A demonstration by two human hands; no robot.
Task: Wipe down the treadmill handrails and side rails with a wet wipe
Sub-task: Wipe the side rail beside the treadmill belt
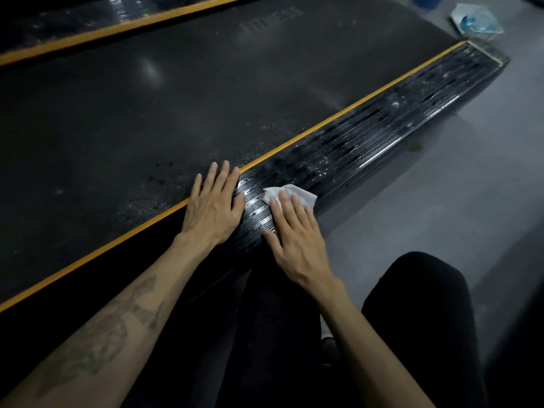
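A black ribbed side rail (379, 125) with an orange inner stripe runs diagonally from lower left to upper right beside the dark treadmill belt (164, 107). My right hand (294, 237) lies flat on the rail, its straight fingers pressing a white wet wipe (294, 193) onto the ribs. The wipe sticks out beyond the fingertips. My left hand (213, 203) rests flat with spread fingers across the orange stripe, just left of the wipe. Wet streaks glisten on the rail between the two hands.
The far side rail (88, 22) with its orange stripe crosses the top left. A wipes packet (475, 22) lies on the grey floor (441, 201) beyond the rail's end. My dark-trousered knees (418, 319) are at the bottom, beside the rail.
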